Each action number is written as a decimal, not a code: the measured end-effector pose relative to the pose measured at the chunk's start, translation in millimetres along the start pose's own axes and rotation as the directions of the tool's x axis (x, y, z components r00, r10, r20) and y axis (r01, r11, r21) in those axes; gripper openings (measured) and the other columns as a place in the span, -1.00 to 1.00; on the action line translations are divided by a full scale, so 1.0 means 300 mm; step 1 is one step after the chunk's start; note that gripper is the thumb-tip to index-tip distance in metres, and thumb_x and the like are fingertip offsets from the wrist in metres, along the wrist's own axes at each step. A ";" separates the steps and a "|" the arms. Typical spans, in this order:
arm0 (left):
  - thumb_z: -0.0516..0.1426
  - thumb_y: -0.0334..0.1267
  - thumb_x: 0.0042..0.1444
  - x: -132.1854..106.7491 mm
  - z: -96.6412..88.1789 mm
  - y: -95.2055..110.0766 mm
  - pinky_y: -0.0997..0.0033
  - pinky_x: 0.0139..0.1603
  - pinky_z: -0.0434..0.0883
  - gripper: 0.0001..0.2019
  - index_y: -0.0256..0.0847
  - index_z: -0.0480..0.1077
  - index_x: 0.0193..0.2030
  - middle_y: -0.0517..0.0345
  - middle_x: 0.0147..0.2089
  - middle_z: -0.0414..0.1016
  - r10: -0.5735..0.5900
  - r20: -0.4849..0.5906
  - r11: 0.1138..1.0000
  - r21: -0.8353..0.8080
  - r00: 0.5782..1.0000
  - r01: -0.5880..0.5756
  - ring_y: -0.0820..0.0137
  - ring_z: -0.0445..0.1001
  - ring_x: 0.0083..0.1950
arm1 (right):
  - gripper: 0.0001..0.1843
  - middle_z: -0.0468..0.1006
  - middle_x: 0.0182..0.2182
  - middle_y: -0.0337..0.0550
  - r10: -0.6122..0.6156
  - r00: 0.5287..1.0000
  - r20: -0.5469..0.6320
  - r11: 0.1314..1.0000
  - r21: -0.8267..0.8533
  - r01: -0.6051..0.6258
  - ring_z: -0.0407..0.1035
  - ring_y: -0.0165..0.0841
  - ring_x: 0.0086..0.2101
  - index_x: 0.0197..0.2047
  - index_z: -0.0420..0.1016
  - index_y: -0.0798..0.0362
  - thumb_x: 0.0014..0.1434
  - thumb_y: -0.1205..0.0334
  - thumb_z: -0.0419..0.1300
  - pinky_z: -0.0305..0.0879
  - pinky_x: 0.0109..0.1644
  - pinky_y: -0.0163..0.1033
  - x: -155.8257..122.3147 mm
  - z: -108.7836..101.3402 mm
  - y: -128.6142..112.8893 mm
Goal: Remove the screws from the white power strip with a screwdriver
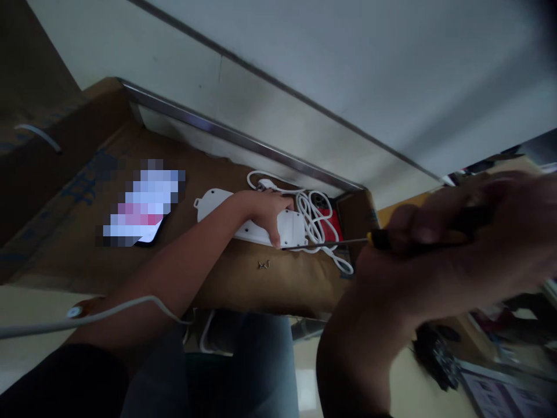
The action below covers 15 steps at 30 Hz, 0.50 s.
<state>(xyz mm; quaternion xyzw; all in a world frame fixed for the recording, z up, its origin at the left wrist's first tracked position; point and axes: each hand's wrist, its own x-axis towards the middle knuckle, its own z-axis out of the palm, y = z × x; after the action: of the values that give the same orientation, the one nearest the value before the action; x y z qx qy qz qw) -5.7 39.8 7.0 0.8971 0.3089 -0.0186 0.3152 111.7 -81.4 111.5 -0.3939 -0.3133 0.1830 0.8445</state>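
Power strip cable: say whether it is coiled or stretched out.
Coiled: the cable lies in loose loops beside the power strip.

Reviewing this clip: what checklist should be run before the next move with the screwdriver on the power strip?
1. Power strip held steady: ok, the left hand lies across it on the cardboard.
2. Screwdriver gripped: ok, the right hand is closed round its handle.
3. Tip seated in a screw: cannot tell, it meets the strip's end, too small to see.
4. Loose screws kept together: ok, beside the strip.
5. Cable clear of the shaft: not ok, the shaft crosses the coil.
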 end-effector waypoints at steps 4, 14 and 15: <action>0.38 0.22 -0.21 0.004 -0.008 -0.010 -0.02 0.49 0.32 0.09 -0.03 0.29 0.52 -0.07 0.56 0.36 0.004 0.023 0.999 -0.034 1.000 -0.003 -0.11 0.35 0.48 | -0.70 0.31 -0.46 -0.47 -0.106 0.987 0.124 0.994 0.004 0.106 0.05 -0.70 -0.68 -0.37 0.16 0.04 0.10 0.23 0.28 -0.11 -0.76 -0.48 0.003 -0.046 0.075; 0.23 0.04 0.08 -0.016 -0.025 0.022 0.13 0.44 0.37 -0.21 -0.14 0.37 0.47 -0.07 0.51 0.43 -0.057 0.033 0.997 -0.041 0.998 0.058 0.01 0.44 0.42 | -0.67 0.36 -0.46 -0.47 -0.037 0.994 0.101 0.999 0.017 0.035 0.04 -0.70 -0.70 -0.39 0.14 0.05 0.07 0.21 0.29 -0.17 -0.76 -0.48 0.009 -0.075 0.113; 0.23 0.03 0.10 -0.018 -0.027 0.028 0.14 0.44 0.37 -0.22 -0.16 0.36 0.48 -0.08 0.52 0.42 -0.070 0.035 0.997 -0.037 0.997 0.071 0.01 0.43 0.43 | -0.69 0.35 -0.45 -0.46 -0.040 0.995 0.087 0.999 0.015 0.039 0.03 -0.71 -0.69 -0.39 0.16 0.06 0.06 0.20 0.28 -0.17 -0.76 -0.48 0.018 -0.073 0.107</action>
<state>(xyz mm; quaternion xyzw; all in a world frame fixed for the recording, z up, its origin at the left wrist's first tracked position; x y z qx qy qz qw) -6.7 36.5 19.3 0.8792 0.3352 -0.0389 0.3364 128.5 -70.4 77.8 -0.3735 -0.3565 0.1852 0.8361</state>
